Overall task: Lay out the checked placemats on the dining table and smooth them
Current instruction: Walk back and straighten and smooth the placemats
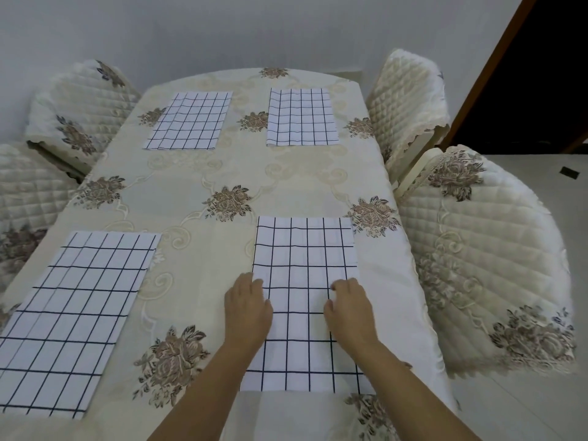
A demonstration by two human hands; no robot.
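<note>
Several white placemats with dark checks lie flat on the dining table (203, 173), which wears a cream floral cloth. The near right placemat (304, 249) has both my hands pressed on it. My left hand (248, 308) rests palm down on its left edge, fingers slightly spread. My right hand (348, 308) rests on its right side with fingers curled down onto the cloth. Neither hand holds anything. The near left placemat (76, 313) lies at an angle. Two more, the far left placemat (189, 120) and the far right placemat (300, 117), lie at the far end.
Quilted cream chairs flank the table: two on the right (410, 100) (483, 259) and two on the left (79, 103) (22, 198). A white wall stands behind. A dark doorway (541, 74) opens at the far right.
</note>
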